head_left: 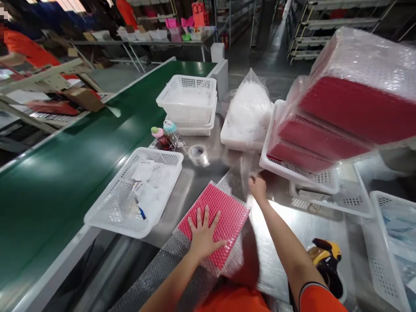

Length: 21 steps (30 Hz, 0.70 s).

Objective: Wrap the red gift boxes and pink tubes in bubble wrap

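Note:
My left hand (204, 232) lies flat with fingers spread on a pink flat item (224, 214) covered in bubble wrap on the steel table. A strip of bubble wrap (232, 180) runs out beyond the item toward the back. My right hand (258, 187) is closed in a pinch on the far edge of that bubble wrap, just past the item's top right corner.
A white basket (110, 212) with papers and bags sits left. Stacked white baskets (188, 102), a tape roll (198, 154), small bottles (165, 134) and a plastic bag (248, 108) stand behind. Wrapped red items (338, 117) fill a tray on the right. Green conveyor (74, 151) runs left. A tape dispenser (326, 255) lies near right.

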Each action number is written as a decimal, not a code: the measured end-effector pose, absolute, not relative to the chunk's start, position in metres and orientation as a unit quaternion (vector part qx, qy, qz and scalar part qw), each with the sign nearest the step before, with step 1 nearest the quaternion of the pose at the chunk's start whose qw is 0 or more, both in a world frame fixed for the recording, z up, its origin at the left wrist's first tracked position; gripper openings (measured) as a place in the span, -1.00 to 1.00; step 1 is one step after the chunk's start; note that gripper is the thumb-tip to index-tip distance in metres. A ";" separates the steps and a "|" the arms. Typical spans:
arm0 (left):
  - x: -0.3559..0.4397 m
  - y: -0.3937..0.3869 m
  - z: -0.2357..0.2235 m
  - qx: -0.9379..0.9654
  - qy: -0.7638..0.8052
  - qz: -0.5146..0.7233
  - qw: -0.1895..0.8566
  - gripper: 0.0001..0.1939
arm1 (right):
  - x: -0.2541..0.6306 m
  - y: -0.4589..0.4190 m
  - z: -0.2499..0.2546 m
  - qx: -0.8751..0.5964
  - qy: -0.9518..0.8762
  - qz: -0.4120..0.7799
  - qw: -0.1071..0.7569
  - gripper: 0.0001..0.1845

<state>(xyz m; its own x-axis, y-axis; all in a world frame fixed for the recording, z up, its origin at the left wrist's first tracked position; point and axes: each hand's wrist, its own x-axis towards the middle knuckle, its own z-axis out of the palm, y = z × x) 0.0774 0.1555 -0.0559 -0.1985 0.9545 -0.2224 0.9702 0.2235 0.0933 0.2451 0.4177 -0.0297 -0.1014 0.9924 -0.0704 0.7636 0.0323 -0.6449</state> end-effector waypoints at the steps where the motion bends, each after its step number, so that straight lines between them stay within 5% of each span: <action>1: 0.078 0.156 -0.054 0.622 0.773 -0.032 0.120 0.09 | 0.235 0.407 -0.021 -0.620 -0.695 0.290 0.223 -0.79; 7: 0.079 0.161 -0.041 0.612 0.775 -0.008 0.157 0.03 | 0.231 0.321 0.027 -0.399 -0.647 0.536 0.369 -0.90; 15: 0.078 0.161 -0.026 0.590 0.777 0.066 0.210 -0.26 | 0.272 0.244 0.026 -0.323 -0.714 0.568 0.249 -0.79; 19: 0.074 0.167 -0.018 0.418 0.766 0.385 0.301 -0.64 | 0.267 0.229 0.021 -0.337 -0.750 0.479 0.306 -0.79; 21: 0.070 0.178 -0.011 0.273 0.724 0.523 0.358 -0.59 | 0.265 0.229 0.022 -0.347 -0.748 0.457 0.333 -0.80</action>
<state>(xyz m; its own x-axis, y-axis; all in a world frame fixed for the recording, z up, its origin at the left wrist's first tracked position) 0.0699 0.1784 -0.0114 -0.5946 0.7695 -0.2330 0.0201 0.3039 0.9525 0.2646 0.2290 0.0222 -0.5373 0.8240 0.1799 0.2158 0.3405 -0.9152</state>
